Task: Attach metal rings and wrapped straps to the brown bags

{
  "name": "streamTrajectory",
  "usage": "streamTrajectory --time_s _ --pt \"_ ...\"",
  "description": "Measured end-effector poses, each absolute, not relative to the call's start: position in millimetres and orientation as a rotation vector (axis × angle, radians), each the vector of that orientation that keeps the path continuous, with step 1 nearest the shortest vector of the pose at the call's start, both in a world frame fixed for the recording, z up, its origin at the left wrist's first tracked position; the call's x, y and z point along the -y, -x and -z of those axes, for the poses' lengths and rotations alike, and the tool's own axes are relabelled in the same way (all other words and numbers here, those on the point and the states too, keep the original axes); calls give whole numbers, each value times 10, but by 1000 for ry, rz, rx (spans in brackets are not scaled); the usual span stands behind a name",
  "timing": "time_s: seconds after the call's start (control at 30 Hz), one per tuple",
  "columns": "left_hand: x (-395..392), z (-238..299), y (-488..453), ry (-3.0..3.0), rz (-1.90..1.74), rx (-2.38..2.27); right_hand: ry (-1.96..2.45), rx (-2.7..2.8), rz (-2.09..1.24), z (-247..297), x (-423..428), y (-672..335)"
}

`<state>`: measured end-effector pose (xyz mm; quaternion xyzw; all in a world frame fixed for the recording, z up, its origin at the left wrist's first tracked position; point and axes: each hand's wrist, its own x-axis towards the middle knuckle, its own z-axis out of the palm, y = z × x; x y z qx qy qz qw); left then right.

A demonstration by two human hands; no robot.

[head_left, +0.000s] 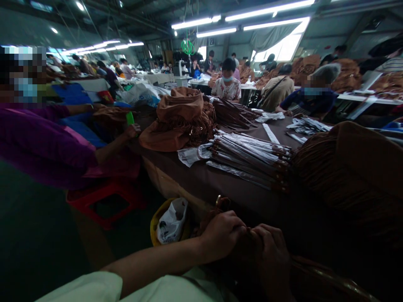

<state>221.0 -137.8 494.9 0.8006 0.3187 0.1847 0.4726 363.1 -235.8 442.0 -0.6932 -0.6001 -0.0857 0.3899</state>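
If loosened at left, could slip off desk [193, 178] edge toward yellow bucket [153, 228]. Grasping brown piece [208, 217], with gold ring [218, 201] jutting up, in curled left hand [223, 234]; held low at desk's near edge. Pinching same piece with right hand [273, 247], in deep shadow. If swung right, could snag on fringed brown pile [324, 172].

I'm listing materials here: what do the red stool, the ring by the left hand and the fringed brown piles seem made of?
Red stool: likely moulded plastic, smooth and evenly coloured. Ring: probably polished metal, gold-coloured with a bright glint. Fringed brown piles: perhaps suede or imitation, matte with soft folds.
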Motion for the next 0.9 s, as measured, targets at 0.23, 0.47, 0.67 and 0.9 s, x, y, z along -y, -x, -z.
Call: streamTrajectory --time_s 0.23,0.47,0.67,0.9 --pt "1300 -4996 -2165 -1851 -502 -791 1929 1338 339 -4460 2341 -3786" --pt "1245 -4987 -2134 -1956 -452 -769 2029 1125 -285 -4618 2515 -3735" --pt "1353 -4995 -2123 -2025 -404 -701 1931 1363 -606 -4552 2750 -3610" --pt "1551 -4833 -2257 -2133 -419 -455 2015 1548 -281 -4629 3099 -3651"
